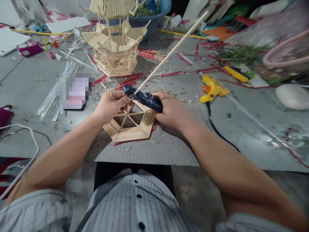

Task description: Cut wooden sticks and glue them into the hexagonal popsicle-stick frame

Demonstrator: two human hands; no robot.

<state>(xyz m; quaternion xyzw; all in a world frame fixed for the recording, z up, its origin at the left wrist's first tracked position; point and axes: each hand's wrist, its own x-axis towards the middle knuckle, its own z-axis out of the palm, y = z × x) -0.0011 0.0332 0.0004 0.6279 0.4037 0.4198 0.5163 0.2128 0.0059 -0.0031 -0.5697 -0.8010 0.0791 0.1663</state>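
My right hand is wrapped round a dark blue hand tool flecked with white; its exact kind is unclear. A long thin wooden stick slants up to the right from the tool's far part. The fingers of my left hand are pinched at the lower end of this stick, close to the tool's left tip; the tool partly hides the grip. Beneath both hands lies a flat hexagonal frame of wooden sticks with crossing spokes, its far side covered by hands and tool.
A tiered wooden-stick pavilion model stands behind, before a blue basin. At right is a yellow glue gun with a black cord. Left lie a phone and clear glue sticks. Red wrapper strips litter the table.
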